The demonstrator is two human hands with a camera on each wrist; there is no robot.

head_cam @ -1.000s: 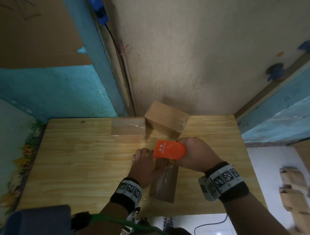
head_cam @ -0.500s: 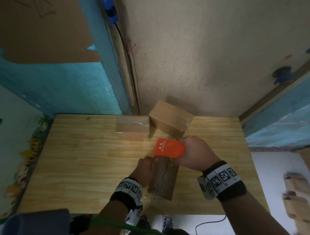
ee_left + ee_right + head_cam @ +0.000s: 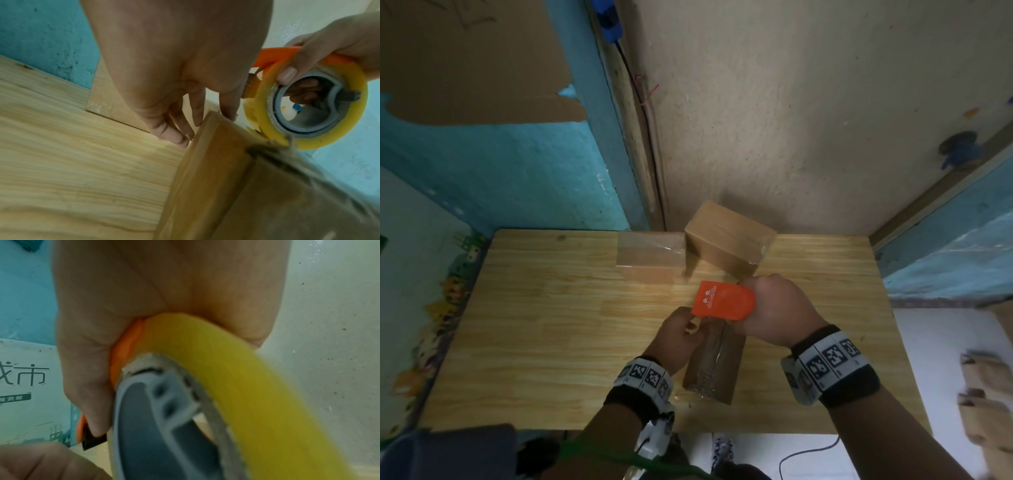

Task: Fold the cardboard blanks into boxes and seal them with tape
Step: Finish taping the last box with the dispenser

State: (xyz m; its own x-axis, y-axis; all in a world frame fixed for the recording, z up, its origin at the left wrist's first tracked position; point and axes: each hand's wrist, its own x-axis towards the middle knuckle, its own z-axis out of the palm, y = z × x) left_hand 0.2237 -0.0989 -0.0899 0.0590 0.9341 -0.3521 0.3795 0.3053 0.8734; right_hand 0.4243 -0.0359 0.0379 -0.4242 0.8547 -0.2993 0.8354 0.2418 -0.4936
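At a wooden table (image 3: 517, 325), head view: R hand (image 3: 774, 315) grips orange tape dispenser (image 3: 722, 301) over cardboard box (image 3: 715, 366); L hand (image 3: 678, 339) steadies its far end. L wrist: L fingers (image 3: 170, 131) straight, touching box edge. R wrist: palm clenched round yellow tape roll (image 3: 236, 378).

Dim in head view, corners darkest, lines bowed by wide lens toward edges; soft glare on table (image 3: 544, 308) at centre, short shadow left of box (image 3: 729, 246). Brighter in wrist views, evenly lit from above. Blurred at lower right of left wrist view. Roll (image 3: 236, 369) close and out of focus in right wrist view
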